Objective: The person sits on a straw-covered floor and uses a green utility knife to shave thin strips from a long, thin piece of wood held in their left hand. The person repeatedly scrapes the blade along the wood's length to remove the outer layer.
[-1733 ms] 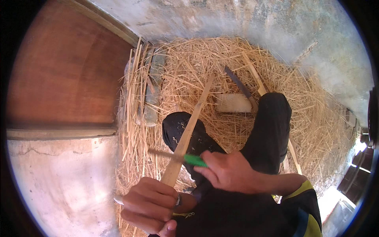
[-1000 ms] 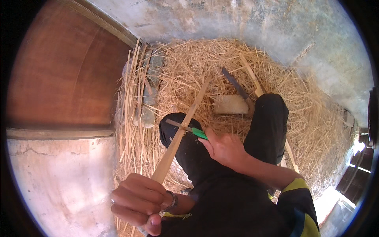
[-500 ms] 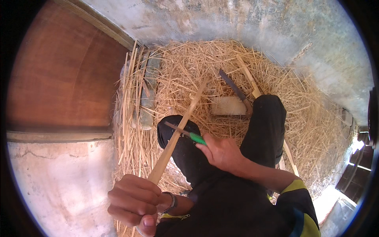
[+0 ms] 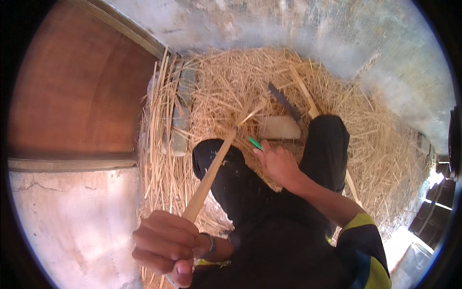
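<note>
Left hand (image 4: 166, 245) nearest: fingers closed round the near end of a stick (image 4: 208, 183), which slopes up and away across the left knee (image 4: 204, 155). Right hand (image 4: 279, 166), farther out: closed on the green handle of a knife (image 4: 255, 143); blade too blurred to trace. Pale shaving (image 4: 255, 111) stands out from the stick's far part. Beyond: pale block (image 4: 278, 127), dark blade (image 4: 285, 102) by its right end, straw (image 4: 226, 72) around both. Wall (image 4: 313, 26) behind.
</note>
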Demonstrator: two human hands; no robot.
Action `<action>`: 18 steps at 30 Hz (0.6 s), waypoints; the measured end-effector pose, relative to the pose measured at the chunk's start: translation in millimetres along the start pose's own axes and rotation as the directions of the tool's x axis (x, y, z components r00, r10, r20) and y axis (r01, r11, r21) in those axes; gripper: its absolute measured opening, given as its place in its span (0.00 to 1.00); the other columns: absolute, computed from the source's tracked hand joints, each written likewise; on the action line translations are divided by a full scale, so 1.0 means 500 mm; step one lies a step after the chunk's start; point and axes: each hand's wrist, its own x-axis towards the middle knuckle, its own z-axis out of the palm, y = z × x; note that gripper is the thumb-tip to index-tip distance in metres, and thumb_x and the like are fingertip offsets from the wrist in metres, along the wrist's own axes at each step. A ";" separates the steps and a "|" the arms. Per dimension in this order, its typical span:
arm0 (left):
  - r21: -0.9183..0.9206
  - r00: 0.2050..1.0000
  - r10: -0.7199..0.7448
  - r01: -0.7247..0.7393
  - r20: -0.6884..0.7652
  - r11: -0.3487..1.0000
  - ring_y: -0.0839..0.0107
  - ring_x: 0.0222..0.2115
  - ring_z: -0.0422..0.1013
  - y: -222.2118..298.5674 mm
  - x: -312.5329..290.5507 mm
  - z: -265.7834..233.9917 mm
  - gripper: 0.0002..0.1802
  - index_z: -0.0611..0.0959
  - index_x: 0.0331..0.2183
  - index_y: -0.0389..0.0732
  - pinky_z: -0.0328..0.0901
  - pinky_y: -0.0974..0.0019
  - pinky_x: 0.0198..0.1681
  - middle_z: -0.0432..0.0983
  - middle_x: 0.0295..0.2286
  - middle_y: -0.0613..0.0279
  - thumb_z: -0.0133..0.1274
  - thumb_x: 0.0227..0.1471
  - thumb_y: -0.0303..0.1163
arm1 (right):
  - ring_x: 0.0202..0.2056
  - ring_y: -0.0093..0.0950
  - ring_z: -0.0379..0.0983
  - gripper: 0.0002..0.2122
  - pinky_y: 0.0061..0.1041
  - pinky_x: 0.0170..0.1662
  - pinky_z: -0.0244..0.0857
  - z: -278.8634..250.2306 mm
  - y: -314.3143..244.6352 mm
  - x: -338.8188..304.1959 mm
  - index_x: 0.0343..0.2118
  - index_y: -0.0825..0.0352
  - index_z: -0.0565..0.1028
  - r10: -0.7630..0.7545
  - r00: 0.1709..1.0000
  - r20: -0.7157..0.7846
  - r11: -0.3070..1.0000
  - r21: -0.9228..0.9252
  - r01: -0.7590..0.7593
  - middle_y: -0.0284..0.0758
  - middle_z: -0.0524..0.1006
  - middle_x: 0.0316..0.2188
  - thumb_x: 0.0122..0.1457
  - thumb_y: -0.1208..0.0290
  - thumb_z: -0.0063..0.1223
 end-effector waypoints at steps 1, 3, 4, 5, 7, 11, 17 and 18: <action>-0.004 1.000 -0.012 0.012 -0.015 1.000 0.84 0.01 0.50 0.000 -0.004 -0.003 0.28 0.47 0.10 0.51 0.56 0.77 0.04 0.56 0.02 0.72 0.48 0.41 0.23 | 0.18 0.47 0.72 0.16 0.43 0.22 0.66 0.000 -0.020 -0.019 0.34 0.71 0.68 0.005 1.000 0.012 0.997 0.083 -0.006 0.46 0.72 0.14 0.63 0.58 0.42; 0.003 0.999 -0.036 0.036 0.038 0.999 0.84 0.01 0.50 0.006 0.000 -0.006 0.26 0.49 0.10 0.50 0.56 0.77 0.03 0.57 0.02 0.72 0.48 0.42 0.23 | 0.18 0.47 0.72 0.16 0.42 0.22 0.66 -0.032 -0.070 -0.033 0.35 0.71 0.67 -0.139 0.990 0.014 0.938 0.321 0.127 0.46 0.72 0.14 0.63 0.59 0.42; 0.010 0.996 -0.064 0.063 0.062 0.998 0.84 0.01 0.50 0.009 -0.003 -0.008 0.26 0.50 0.10 0.50 0.56 0.77 0.03 0.57 0.02 0.72 0.49 0.43 0.24 | 0.18 0.47 0.72 0.16 0.42 0.22 0.66 -0.047 -0.094 -0.050 0.36 0.72 0.66 -0.202 0.979 0.015 0.881 0.440 0.175 0.45 0.71 0.14 0.63 0.59 0.43; 0.027 0.998 -0.054 0.053 0.017 0.998 0.84 0.01 0.49 0.013 -0.006 -0.008 0.24 0.51 0.11 0.50 0.55 0.77 0.04 0.56 0.02 0.73 0.48 0.44 0.25 | 0.18 0.46 0.72 0.16 0.41 0.21 0.65 -0.072 -0.124 -0.074 0.36 0.72 0.66 -0.234 0.970 0.065 0.875 0.448 0.181 0.45 0.71 0.14 0.62 0.60 0.43; 0.056 0.998 -0.006 0.009 -0.059 0.998 0.83 0.03 0.47 0.006 -0.006 -0.006 0.22 0.53 0.11 0.49 0.53 0.77 0.06 0.54 0.02 0.73 0.46 0.46 0.26 | 0.18 0.45 0.71 0.16 0.41 0.20 0.64 -0.112 -0.169 -0.102 0.37 0.72 0.65 -0.308 0.941 0.138 0.863 0.457 0.215 0.44 0.71 0.14 0.62 0.60 0.44; 0.187 0.973 0.002 0.043 -0.233 0.982 0.82 0.06 0.44 0.004 -0.014 0.013 0.19 0.55 0.13 0.48 0.46 0.74 0.12 0.49 0.05 0.73 0.41 0.50 0.28 | 0.18 0.48 0.71 0.14 0.42 0.20 0.63 -0.055 -0.152 -0.109 0.38 0.70 0.67 -0.077 0.994 0.080 0.965 0.256 0.054 0.46 0.71 0.15 0.61 0.62 0.47; 0.163 0.961 -0.002 0.050 -0.277 0.985 0.81 0.08 0.43 0.011 -0.024 0.023 0.18 0.54 0.14 0.48 0.45 0.73 0.14 0.47 0.06 0.72 0.39 0.51 0.28 | 0.16 0.48 0.70 0.15 0.43 0.19 0.63 -0.070 -0.154 -0.104 0.38 0.72 0.66 -0.214 0.972 0.097 0.945 0.273 0.181 0.47 0.71 0.14 0.61 0.61 0.47; 0.158 0.961 -0.006 0.052 -0.276 0.986 0.81 0.08 0.42 0.014 -0.023 0.026 0.18 0.54 0.14 0.49 0.44 0.73 0.14 0.47 0.06 0.72 0.39 0.51 0.28 | 0.16 0.48 0.70 0.16 0.43 0.19 0.63 -0.070 -0.161 -0.110 0.37 0.72 0.66 -0.288 0.955 0.067 0.905 0.345 0.249 0.47 0.71 0.13 0.61 0.61 0.47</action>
